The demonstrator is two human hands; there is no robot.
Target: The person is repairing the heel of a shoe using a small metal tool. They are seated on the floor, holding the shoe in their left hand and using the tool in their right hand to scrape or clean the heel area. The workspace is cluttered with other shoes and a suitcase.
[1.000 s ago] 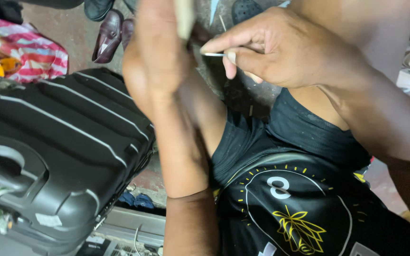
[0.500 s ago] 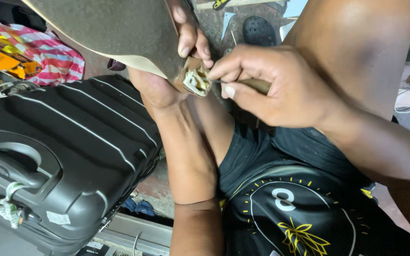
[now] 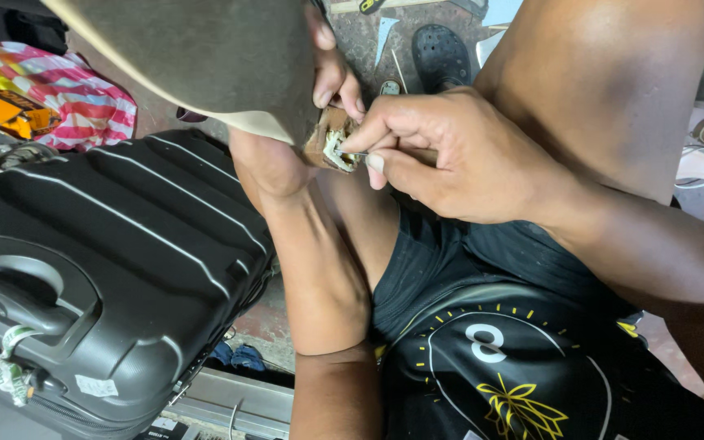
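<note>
Shoe sole gripped by left hand; right hand fingers pinching needle at frayed corner; stitching barely begun, most edge unsewn.

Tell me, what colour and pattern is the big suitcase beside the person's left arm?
Dark grey, almost black, with raised ribs: the suitcase, clearest in the head view.

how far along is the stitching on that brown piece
Done: pale thread already shows at the corner of the brown piece. In hand: the left hand holds that piece up while the right hand pinches a thin needle at the corner. How much edge is left cannot be seen.
</note>
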